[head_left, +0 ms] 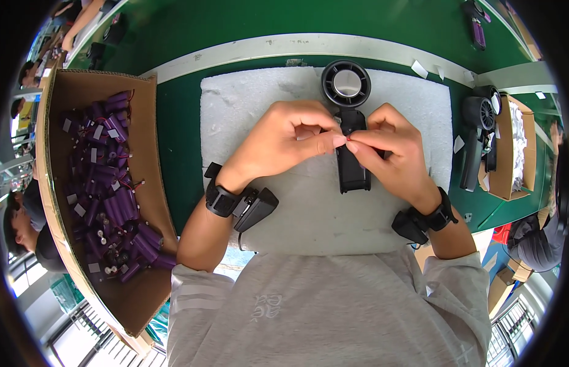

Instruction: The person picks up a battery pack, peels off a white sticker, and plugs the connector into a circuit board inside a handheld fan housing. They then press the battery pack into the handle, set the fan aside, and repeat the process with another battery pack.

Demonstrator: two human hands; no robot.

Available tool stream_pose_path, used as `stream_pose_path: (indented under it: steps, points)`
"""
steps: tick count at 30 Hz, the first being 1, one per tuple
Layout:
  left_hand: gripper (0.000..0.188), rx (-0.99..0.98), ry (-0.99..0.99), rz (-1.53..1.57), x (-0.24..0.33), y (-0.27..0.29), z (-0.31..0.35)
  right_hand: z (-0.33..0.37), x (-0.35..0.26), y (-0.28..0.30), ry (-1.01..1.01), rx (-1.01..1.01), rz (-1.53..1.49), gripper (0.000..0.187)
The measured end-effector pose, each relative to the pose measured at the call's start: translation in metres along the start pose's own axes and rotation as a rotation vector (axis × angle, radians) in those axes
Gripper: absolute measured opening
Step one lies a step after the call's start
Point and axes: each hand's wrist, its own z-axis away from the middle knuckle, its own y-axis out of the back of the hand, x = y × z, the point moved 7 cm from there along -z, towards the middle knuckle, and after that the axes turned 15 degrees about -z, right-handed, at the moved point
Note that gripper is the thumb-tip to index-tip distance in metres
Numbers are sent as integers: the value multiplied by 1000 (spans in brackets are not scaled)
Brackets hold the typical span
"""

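A black handheld fan (354, 174) lies on a white foam sheet (235, 98), its round head (347, 84) pointing away from me and its handle towards me. Over the handle, my left hand (290, 137) and my right hand (389, 144) meet, each with thumb and forefinger pinched. A tiny red piece (348, 139) shows where the fingertips come together; it is too small to name, and the fingers hide most of it. Part of the handle between the hands is covered too. Both wrists carry black strapped devices.
At the left stands a cardboard box (151, 122) of purple wired battery packs (122, 205). To the right, more black fan parts (474, 147) lie beside a small box (507, 183) holding white pieces. A pale rail (254, 49) crosses the green table behind the foam.
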Motion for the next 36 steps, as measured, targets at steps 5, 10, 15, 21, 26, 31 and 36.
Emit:
stream_pose_path:
  steps: [5,10,15,21,26,31,36]
  points:
    - [16,13,-2,55,1,3,0,1,4,2,-32,9,-36,9]
    - [24,-25,67,44,-4,4,0,1,5,2,-22,-10,-20,11]
    - [28,-17,115,30,-5,8,0,3,5,-1,-32,-38,-9,13]
    - [30,-45,118,6,-3,9,0,2,5,-3,-68,-63,14,14]
    - [30,-41,117,39,-3,8,-1,1,5,-3,-79,-73,5,14]
    - [29,-6,95,96,-2,8,0,4,6,-4,-101,-61,-6,14]
    - [28,-14,76,81,-3,9,0,2,6,-3,-100,-50,-5,13]
